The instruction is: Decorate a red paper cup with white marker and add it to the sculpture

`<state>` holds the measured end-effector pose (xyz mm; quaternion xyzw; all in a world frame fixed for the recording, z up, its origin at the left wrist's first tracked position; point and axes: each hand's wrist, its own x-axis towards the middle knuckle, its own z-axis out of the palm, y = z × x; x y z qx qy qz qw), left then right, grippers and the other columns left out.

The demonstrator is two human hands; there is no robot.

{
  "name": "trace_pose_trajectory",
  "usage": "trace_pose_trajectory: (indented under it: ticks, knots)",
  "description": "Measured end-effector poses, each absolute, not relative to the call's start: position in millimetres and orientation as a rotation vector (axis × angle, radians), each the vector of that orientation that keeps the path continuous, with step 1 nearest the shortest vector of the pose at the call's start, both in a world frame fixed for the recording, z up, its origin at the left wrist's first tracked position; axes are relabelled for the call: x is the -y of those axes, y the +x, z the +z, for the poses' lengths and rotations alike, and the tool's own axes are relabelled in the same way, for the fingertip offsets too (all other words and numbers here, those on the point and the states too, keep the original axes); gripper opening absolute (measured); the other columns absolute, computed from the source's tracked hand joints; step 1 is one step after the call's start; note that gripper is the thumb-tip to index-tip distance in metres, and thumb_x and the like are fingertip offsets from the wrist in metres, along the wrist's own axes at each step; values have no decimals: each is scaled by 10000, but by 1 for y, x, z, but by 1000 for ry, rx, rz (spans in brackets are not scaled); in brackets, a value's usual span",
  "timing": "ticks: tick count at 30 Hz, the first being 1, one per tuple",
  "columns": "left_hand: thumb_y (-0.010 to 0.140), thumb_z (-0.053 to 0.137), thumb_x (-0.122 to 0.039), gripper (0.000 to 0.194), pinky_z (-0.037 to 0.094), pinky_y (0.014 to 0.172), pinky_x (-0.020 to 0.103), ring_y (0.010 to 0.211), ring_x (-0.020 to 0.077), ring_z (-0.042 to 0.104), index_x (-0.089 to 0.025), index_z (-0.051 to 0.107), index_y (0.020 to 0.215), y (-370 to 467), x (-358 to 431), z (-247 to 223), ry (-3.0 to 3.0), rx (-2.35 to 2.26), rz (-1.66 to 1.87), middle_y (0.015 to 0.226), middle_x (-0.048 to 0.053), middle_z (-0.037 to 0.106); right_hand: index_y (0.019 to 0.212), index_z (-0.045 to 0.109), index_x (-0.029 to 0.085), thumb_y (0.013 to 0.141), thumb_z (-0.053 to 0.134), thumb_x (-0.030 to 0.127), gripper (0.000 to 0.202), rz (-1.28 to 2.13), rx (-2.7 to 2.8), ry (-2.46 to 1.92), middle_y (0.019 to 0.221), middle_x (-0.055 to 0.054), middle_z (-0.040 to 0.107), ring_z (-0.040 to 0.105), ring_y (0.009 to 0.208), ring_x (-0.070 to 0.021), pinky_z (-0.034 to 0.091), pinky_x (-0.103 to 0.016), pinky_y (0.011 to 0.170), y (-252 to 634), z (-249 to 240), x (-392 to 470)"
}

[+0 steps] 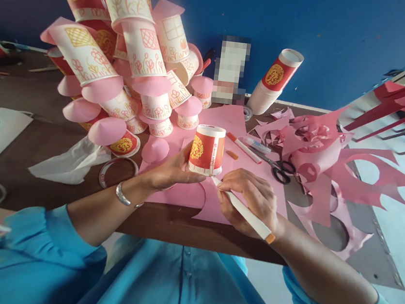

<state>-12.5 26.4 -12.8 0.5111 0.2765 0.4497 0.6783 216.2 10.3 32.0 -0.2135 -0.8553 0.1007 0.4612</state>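
Observation:
My left hand (173,169) is closed around the lower left side of a red and white paper cup (207,150), which stands upside down in its grip. Gold print shows on the cup's red band. In my right hand (250,199) is a white marker (248,216) with an orange end; its tip meets the white rim at the cup's bottom edge. Pink paper (214,207) lies on the table under both hands. An orange marker cap (232,154) and a second white marker (245,148) rest just behind the right hand.
A tower of decorated paper cups (144,50) with pink cones rises at the left. Black-handled scissors (282,173) and pink paper scraps (327,166) lie on the right. A cup stack (276,80) leans near the blue wall. A white ring (107,168) and crumpled plastic (72,159) sit left.

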Motion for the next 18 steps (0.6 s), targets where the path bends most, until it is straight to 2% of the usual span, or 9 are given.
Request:
trace_pose_trajectory:
  ticks: [5, 10, 13, 18]
  knots:
    - [820, 919, -310, 767, 568, 1101, 444, 1339, 322, 675, -332, 604, 1519, -15, -28, -19, 1097, -605, 1019, 1416, 75, 734, 1105, 635, 210, 975, 657, 89, 179, 173, 2063, -525, 859, -39, 759, 787, 791, -201, 686, -336, 713, 218, 32, -13]
    - [861, 886, -305, 707, 541, 1176, 504, 1417, 351, 654, -315, 605, 1509, -12, -28, -16, 1092, -527, 1010, 1406, 96, 752, 1149, 635, 221, 985, 675, 100, 208, 157, 2065, -513, 897, -41, 785, 826, 882, -222, 706, -346, 766, 218, 30, -14]
    - [826, 924, -324, 767, 557, 1135, 490, 1389, 361, 671, -306, 593, 1518, -12, -27, -15, 1113, -535, 991, 1379, 107, 762, 1157, 640, 206, 978, 682, 92, 216, 172, 2066, -496, 903, -47, 792, 833, 902, -226, 706, -337, 781, 217, 29, -13]
    - [812, 939, -305, 756, 577, 1036, 418, 1211, 297, 739, -297, 609, 1491, -13, -28, -14, 1122, -591, 997, 1260, 74, 788, 1146, 648, 191, 968, 676, 78, 213, 199, 2070, -479, 896, -52, 785, 810, 848, -216, 702, -345, 767, 218, 31, -12]
